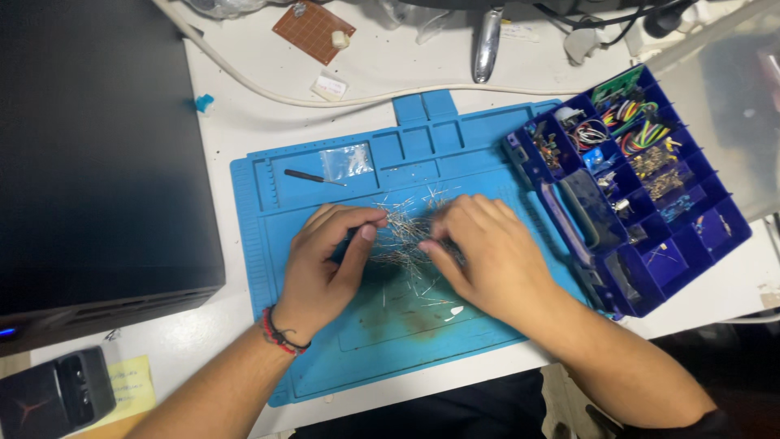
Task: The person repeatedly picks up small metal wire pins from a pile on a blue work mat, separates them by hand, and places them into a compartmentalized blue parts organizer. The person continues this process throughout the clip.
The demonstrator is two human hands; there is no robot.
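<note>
1. Left hand (325, 264): fingers pinched on wire pieces at the pile's left edge.
2. Right hand (487, 256): fingertips pinching wires at the pile's right edge.
3. Wire pile (406, 232): loose thin metal leads, between both hands, on the blue mat (325, 358).
4. Blue parts box (642, 187): open, just right of the mat.
5. Small clear bag (347, 161): in a tray at the mat's top.

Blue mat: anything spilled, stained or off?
Yes. A loose heap of thin wire leads lies tangled on the blue mat between the left hand and right hand, and brownish stains mark the mat below.
</note>
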